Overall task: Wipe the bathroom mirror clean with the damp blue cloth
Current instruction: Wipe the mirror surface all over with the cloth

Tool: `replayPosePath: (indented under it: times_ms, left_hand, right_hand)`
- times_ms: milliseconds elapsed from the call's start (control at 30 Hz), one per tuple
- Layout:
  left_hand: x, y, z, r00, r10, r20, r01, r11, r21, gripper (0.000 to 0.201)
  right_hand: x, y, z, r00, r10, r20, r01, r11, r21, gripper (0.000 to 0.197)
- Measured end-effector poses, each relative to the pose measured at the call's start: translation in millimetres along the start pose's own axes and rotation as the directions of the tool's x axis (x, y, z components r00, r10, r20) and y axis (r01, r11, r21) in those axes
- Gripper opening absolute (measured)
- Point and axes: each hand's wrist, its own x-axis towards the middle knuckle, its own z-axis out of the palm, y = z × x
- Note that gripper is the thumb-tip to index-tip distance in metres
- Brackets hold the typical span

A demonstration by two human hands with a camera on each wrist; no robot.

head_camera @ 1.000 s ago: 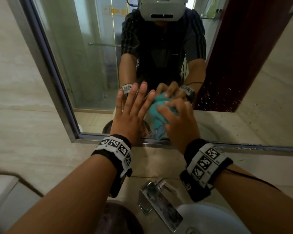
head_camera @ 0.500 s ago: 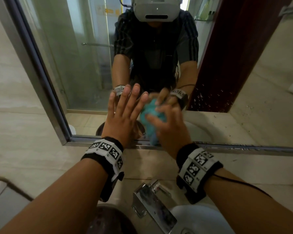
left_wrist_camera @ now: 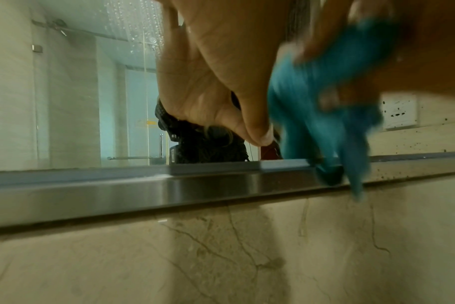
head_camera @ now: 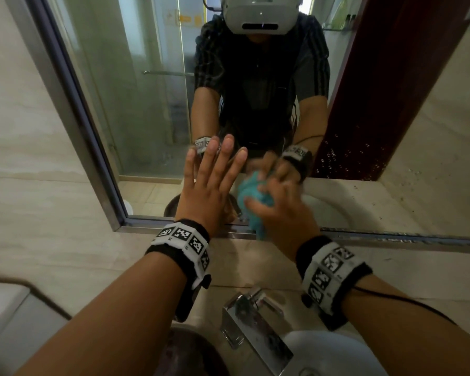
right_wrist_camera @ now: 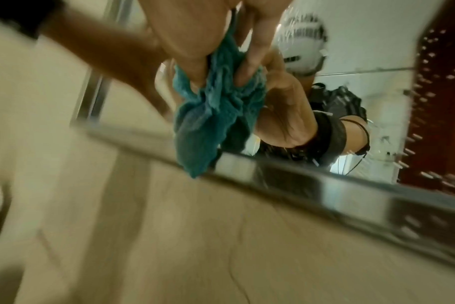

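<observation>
I've got one cloth (head_camera: 251,198) bunched in my right hand (head_camera: 281,213) on the mirror (head_camera: 152,109); left hand (head_camera: 209,183) beside it, fingers flat, holding nothing.

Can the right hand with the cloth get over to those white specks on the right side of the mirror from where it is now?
Probably yes. The right hand grips the blue cloth against the mirror, and the glass between it and the specks looks unobstructed.
</observation>
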Motion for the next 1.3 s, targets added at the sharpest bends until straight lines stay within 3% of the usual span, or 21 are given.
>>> replayPosePath:
  times_ms: [67, 133, 200, 267, 333, 400, 467, 533, 600, 700, 767, 833, 867, 933, 1000, 1033, 1133, 1200, 1267, 1300]
  left_hand:
    - [0.5, 1.0, -0.8, 1.0, -0.008, 0.016, 0.008, 1.0, 0.007, 0.133]
    - [0.1, 1.6, -2.0, 1.0, -0.012, 0.026, 0.012, 1.0, 0.015, 0.137]
    - [0.7, 1.2, -2.2, 1.0, -0.015, 0.011, 0.015, 1.0, 0.008, 0.136]
    - [-0.1, 1.5, 0.2, 1.0, -0.012, -0.012, 0.012, 1.0, 0.001, 0.129]
    - [-0.4, 1.8, 2.7, 0.999, -0.016, -0.03, 0.016, 1.0, 0.008, 0.125]
    - [-0.3, 2.3, 2.9, 0.999, -0.019, -0.032, 0.019, 1.0, 0.005, 0.126]
    - [-0.1, 1.9, 2.5, 0.999, -0.023, -0.025, 0.023, 1.0, 0.019, 0.129]
    - [-0.4, 1.9, 1.3, 1.0, -0.026, -0.002, 0.026, 0.999, 0.038, 0.133]
    - [-0.1, 2.0, 1.2, 1.0, -0.028, 0.012, 0.028, 0.998, 0.052, 0.133]
    - [-0.4, 4.1, -2.0, 0.999, -0.041, 0.033, 0.04, 0.999, 0.035, 0.129]
    - [-0.9, 6.3, -4.6, 0.998, -0.059, 0.035, 0.057, 0.997, 0.049, 0.126]
    - [-2.6, 10.2, -11.1, 0.996, -0.08, 0.048, 0.077, 0.995, 0.06, 0.13]
    - [-4.1, 13.1, -15.3, 0.995, -0.086, 0.051, 0.083, 0.994, 0.064, 0.131]
    - [-5.1, 18.3, -23.0, 0.997, -0.076, 0.014, 0.075, 0.995, 0.065, 0.129]
    - [1.0, 24.7, -31.5, 0.999, -0.005, -0.036, 0.007, 0.999, 0.048, 0.124]
    - [6.9, 28.9, -34.8, 0.999, 0.026, -0.045, -0.024, 0.999, 0.033, 0.121]
    - [26.5, 41.6, -38.4, 1.0, 0.007, -0.003, -0.007, 0.999, -0.034, 0.126]
    - [31.6, 47.9, -35.8, 0.998, -0.032, 0.053, 0.034, 0.999, -0.037, 0.136]
    - [32.7, 48.6, -30.2, 0.996, -0.055, 0.065, 0.056, 0.998, -0.017, 0.141]
    - [32.3, 47.8, -28.7, 0.997, -0.056, 0.059, 0.057, 0.998, -0.015, 0.141]
  right_hand:
    - [-27.9, 4.5, 11.0, 0.975, -0.06, 0.213, 0.05, 0.997, 0.052, 0.062]
    - [-33.1, 12.8, 6.5, 0.958, -0.055, 0.282, 0.04, 0.997, 0.058, 0.058]
    - [-20.3, 20.5, -6.3, 0.977, -0.034, 0.209, 0.029, 0.999, 0.029, 0.053]
    - [6.0, 28.4, -22.7, 0.999, -0.016, 0.036, 0.015, 1.0, 0.007, 0.044]
    - [24.0, 31.9, -31.5, 0.986, 0.086, -0.142, -0.083, 0.996, 0.027, 0.035]
    - [18.1, 27.1, -22.3, 0.975, 0.136, -0.174, -0.132, 0.991, 0.033, 0.037]
    - [-12.3, 19.4, -0.7, 1.0, 0.006, -0.006, -0.006, 1.0, -0.005, 0.05]
    - [-41.9, 17.5, 6.9, 0.969, -0.099, 0.226, 0.096, 0.995, 0.023, 0.059]
    - [-39.3, 24.7, -3.9, 0.961, -0.074, 0.266, 0.071, 0.997, 0.02, 0.059]
    - [-0.1, 30.7, -32.4, 0.998, 0.057, 0.004, -0.056, 0.997, -0.054, 0.048]
    - [22.6, 35.6, -46.0, 0.965, 0.176, -0.196, -0.178, 0.984, 0.007, 0.039]
    - [20.3, 34.1, -41.7, 0.936, 0.248, -0.25, -0.242, 0.969, 0.054, 0.041]
    - [8.5, 31.9, -31.9, 0.952, 0.23, -0.204, -0.23, 0.973, 0.022, 0.045]
    - [-24.7, 26.6, -8.8, 0.999, 0.048, -0.002, -0.048, 0.998, -0.049, 0.054]
    - [-48.1, 28.4, -4.0, 0.972, -0.061, 0.227, 0.071, 0.997, -0.035, 0.059]
    - [-47.5, 33.0, -9.9, 0.967, -0.042, 0.253, 0.049, 0.999, -0.02, 0.058]
    - [-13.4, 40.7, -39.5, 0.989, 0.15, 0.007, -0.15, 0.989, 0.011, 0.047]
    - [14.0, 44.8, -54.3, 0.952, 0.242, -0.187, -0.231, 0.97, 0.078, 0.039]
    - [19.8, 43.7, -49.4, 0.925, 0.271, -0.267, -0.25, 0.962, 0.11, 0.038]
    - [11.6, 41.3, -39.7, 0.94, 0.234, -0.248, -0.22, 0.972, 0.083, 0.039]
